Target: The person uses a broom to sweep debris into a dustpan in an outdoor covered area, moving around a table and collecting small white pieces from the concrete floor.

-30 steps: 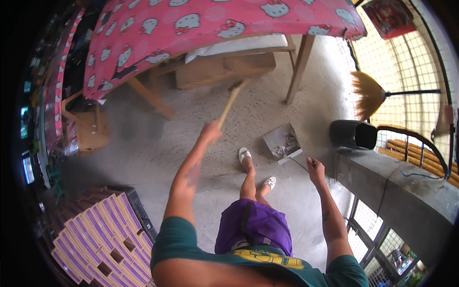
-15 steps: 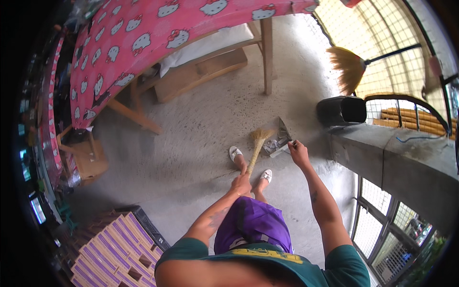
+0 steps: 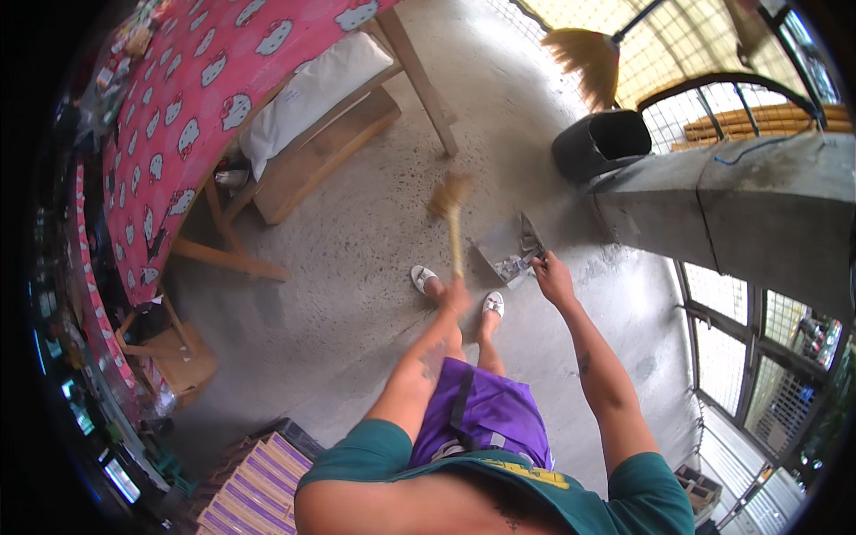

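My left hand [image 3: 453,296] is wrapped round the handle of a short straw broom [image 3: 456,234]. The broom's fanned bristles point away from me and look slightly blurred, over the concrete floor [image 3: 357,259] left of the dustpan. With my right hand [image 3: 555,280] I grip the handle of a metal dustpan [image 3: 490,245]. Crumpled pale litter [image 3: 511,267] lies in the pan near its handle side. Broom and dustpan are apart. My feet in white shoes [image 3: 493,305] stand just on the near side of them.
A table with a pink patterned cloth [image 3: 192,116] stands at far left, with a white sack [image 3: 316,89] and wooden plank [image 3: 330,156] under it. A black bin [image 3: 588,147] sits by the concrete ledge [image 3: 713,196] at right. Stacked cartons [image 3: 259,486] are at lower left; another broom [image 3: 588,58] hangs at far right.
The broom has swung away from the dustpan, forward and to the left, with my left hand moving forward. The dustpan stays in my right hand. The whole view has turned somewhat.
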Available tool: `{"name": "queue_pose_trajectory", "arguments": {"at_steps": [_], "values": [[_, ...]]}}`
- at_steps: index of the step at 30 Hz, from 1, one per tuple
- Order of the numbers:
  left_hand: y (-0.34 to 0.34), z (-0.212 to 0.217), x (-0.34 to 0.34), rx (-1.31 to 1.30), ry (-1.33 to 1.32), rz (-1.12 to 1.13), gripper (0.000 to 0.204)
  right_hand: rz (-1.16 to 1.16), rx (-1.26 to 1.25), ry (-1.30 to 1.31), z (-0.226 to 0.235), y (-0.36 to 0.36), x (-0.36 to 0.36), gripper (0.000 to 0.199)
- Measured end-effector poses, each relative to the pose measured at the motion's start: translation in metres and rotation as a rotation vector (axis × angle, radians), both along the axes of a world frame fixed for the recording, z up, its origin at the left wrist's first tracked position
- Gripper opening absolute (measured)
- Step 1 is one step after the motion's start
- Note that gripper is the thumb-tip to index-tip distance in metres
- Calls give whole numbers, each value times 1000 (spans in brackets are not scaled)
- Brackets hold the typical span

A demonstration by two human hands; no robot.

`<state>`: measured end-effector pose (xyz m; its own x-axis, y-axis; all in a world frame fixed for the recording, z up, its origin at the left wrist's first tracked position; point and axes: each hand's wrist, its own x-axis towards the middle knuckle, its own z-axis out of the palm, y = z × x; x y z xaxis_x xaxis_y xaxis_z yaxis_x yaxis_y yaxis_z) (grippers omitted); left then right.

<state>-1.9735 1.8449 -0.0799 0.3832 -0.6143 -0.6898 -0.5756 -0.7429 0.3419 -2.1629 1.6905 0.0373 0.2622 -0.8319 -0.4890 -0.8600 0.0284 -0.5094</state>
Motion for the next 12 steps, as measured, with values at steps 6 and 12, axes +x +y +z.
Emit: {"name": "queue_pose_trajectory", "arguments": {"at_steps": [6, 12], "values": [[34, 124, -50, 0, 308, -267, 42, -82, -100, -14, -10, 8, -75, 30], [-68, 159, 17, -193, 138, -391, 61, -370, 54, -57, 23, 33, -173, 32]]}}
